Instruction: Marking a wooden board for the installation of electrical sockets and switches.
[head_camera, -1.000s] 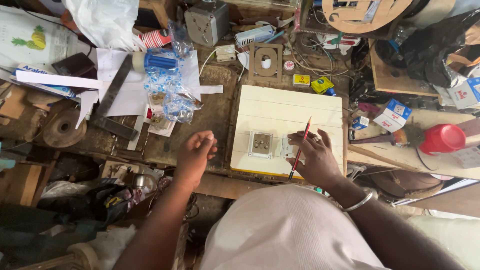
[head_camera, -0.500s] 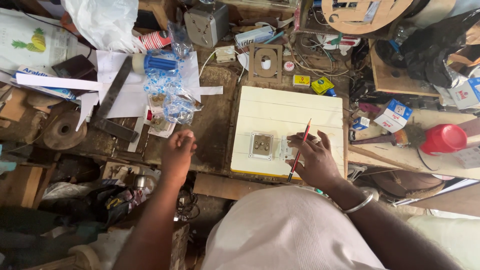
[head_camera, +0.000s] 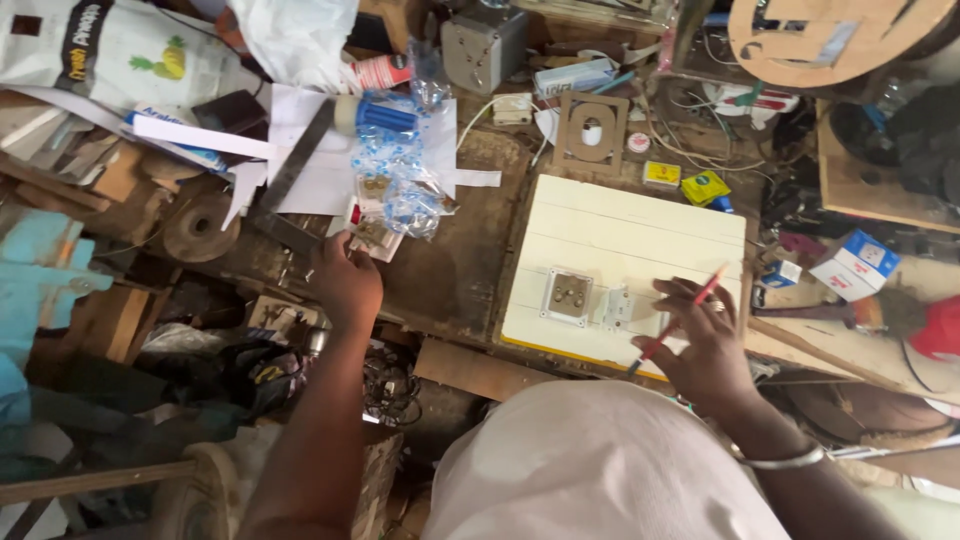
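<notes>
The right hand (head_camera: 700, 345) has its fingers closed around a red pencil (head_camera: 680, 320), the fingertips resting on a cream panelled board (head_camera: 640, 225) just beside a small white fitting (head_camera: 617, 307) and a square switch plate (head_camera: 567, 296). The left hand (head_camera: 347, 280) reaches across the dark workbench (head_camera: 450, 270) to a small card packet (head_camera: 372, 235); its fingers look curled at the packet's edge, though a grip cannot be told. Clear plastic bags (head_camera: 400, 175) lie just beyond.

Cluttered workbench (head_camera: 450, 280) carries a cream board (head_camera: 640, 250).
</notes>
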